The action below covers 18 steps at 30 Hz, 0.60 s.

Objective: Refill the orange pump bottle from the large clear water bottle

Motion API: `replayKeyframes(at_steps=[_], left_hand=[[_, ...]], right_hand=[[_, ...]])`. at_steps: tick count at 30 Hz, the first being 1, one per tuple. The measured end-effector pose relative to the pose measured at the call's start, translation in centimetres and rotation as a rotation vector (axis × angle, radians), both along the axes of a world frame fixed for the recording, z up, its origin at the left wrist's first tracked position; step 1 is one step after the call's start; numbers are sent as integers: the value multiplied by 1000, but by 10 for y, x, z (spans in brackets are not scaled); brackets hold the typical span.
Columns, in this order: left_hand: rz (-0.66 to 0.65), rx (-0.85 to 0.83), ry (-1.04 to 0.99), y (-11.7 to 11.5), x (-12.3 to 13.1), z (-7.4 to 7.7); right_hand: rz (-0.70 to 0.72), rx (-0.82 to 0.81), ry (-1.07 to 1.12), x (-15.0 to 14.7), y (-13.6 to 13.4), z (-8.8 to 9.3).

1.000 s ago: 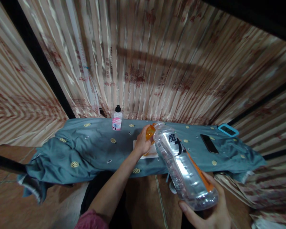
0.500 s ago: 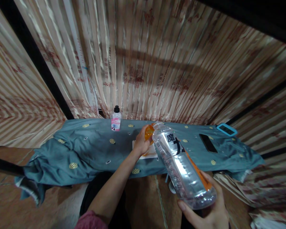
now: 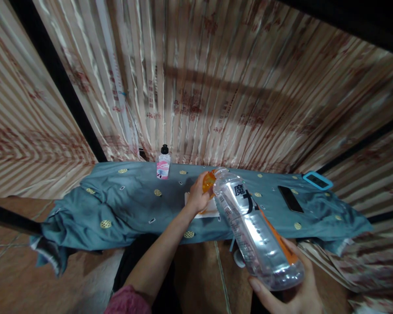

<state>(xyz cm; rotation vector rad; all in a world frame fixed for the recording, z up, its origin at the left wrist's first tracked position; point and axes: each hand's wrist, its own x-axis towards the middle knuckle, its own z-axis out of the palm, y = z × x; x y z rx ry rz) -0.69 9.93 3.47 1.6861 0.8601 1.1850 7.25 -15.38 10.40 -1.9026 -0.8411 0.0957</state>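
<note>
My left hand (image 3: 198, 195) is closed around a translucent orange container (image 3: 208, 181), whose exact kind is partly hidden by my fingers. Against it lies the mouth end of a large clear plastic bottle (image 3: 255, 226) with black characters and an orange label strip. My right hand (image 3: 291, 283) grips this bottle near its base, at the lower right. The bottle is tilted, its neck pointing up and left over the table. Whether liquid passes between the two cannot be seen. Beneath my left hand lies a flat white piece (image 3: 208, 213), partly covered.
A green patterned cloth (image 3: 134, 218) covers the narrow table. On it stand a small pink-labelled bottle with a black cap (image 3: 163, 163), a dark phone (image 3: 290, 199) and a blue-framed device (image 3: 317, 180). Striped curtains (image 3: 196, 87) hang behind, with dark poles (image 3: 57, 78) at the sides.
The whole scene has shifted slightly to the right as the camera turned a little. Both hands keep their grips, and the bottle and orange container stay together.
</note>
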Motion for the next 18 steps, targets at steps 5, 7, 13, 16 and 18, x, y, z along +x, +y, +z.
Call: replayKeyframes(at_steps=[5,7,13,16,18], left_hand=[[-12,4,-14,1,-1,-2],[-14,10,-18,1,-1,-2],[-19,21,-24,0,-1,0],[-14,18,-20,-1,-1,1],[-14,17,-13,-1,-1,1]], right_hand=[[-15,-19,12,0,-1,1],[-17,-27,13,0,-1,3],[-9,-43,0,0,-1,7],[-8,-44,-25,1,-1,8],[-16,-57,-47,1,-1,8]])
